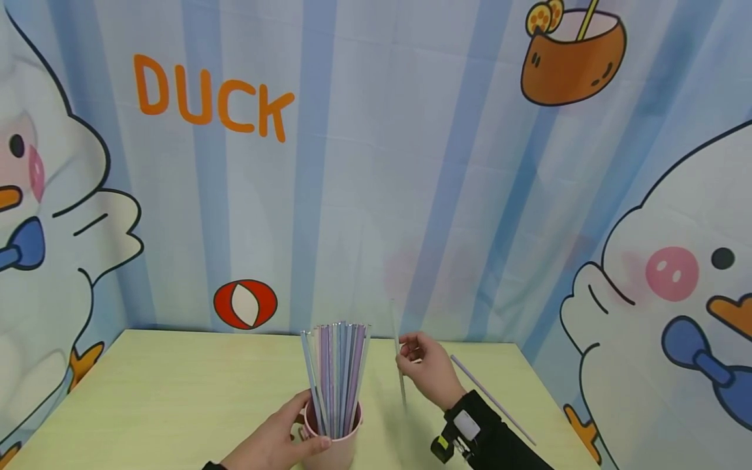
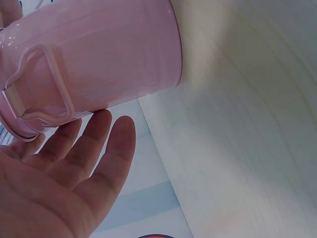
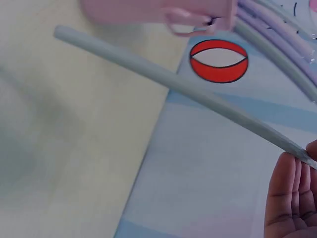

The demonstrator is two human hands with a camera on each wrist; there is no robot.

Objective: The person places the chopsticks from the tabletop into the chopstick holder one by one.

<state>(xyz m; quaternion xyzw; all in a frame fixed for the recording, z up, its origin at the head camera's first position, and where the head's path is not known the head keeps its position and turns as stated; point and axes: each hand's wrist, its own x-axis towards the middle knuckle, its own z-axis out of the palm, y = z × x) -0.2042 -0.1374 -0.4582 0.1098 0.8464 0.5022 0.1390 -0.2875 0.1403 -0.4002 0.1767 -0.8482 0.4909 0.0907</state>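
A pink cup (image 1: 330,453) with a small loop handle (image 2: 62,82) stands at the table's front, holding an upright bundle of straws (image 1: 337,378) in pale blue, purple and clear tones. My left hand (image 1: 281,432) holds the cup near its rim, thumb across the front and fingers (image 2: 101,131) along the side by the handle. To the right of the cup, my right hand (image 1: 431,369) pinches a single pale grey-green straw (image 3: 178,85) near its upper end. That straw hangs nearly upright, its lower end (image 3: 62,33) free and apart from the cup.
A purple straw (image 1: 493,399) lies slanted on the pale yellow table (image 1: 205,385), beside the right forearm (image 1: 499,440). Behind the table hangs a striped blue curtain (image 1: 364,196) printed with cartoon ducks.
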